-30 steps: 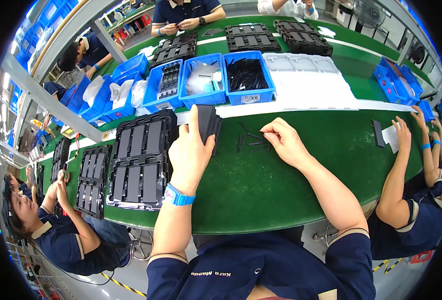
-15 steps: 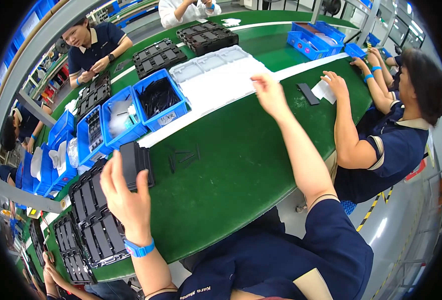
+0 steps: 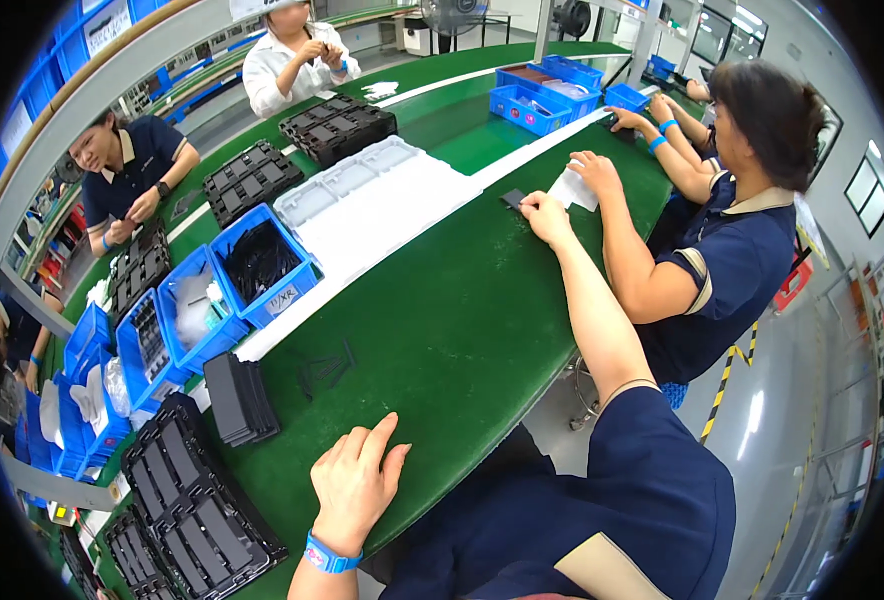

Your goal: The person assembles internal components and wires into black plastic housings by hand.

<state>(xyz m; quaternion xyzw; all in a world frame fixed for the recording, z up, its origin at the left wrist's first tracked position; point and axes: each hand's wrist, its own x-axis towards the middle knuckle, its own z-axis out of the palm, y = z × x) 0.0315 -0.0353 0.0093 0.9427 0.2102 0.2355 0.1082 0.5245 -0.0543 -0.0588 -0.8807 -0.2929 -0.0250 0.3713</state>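
Note:
My right hand [image 3: 548, 218] reaches far forward, fingers pinched on the near end of a flat black rectangular piece [image 3: 513, 199] that lies on the green table. Much of that piece is hidden behind the fingers. Low over the table near its front edge is my left hand [image 3: 355, 482], holding nothing, with thumb and forefinger apart. Beyond it stands a stack of black rectangular pieces [image 3: 237, 400], and several thin black strips [image 3: 327, 372] lie loose beside the stack.
Black trays [image 3: 197, 500] holding flat pieces are at the left. Blue bins [image 3: 280, 300] line the far side, one full of black strips. A grey-white tray [image 3: 372, 215] lies behind. A co-worker's hand [image 3: 598, 178] rests by white sheets [image 3: 568, 190], close to my right hand.
My right hand has come down onto the flat black piece by the co-worker. My left hand has drawn back from the stack toward the table's front edge. The view has turned rightward.

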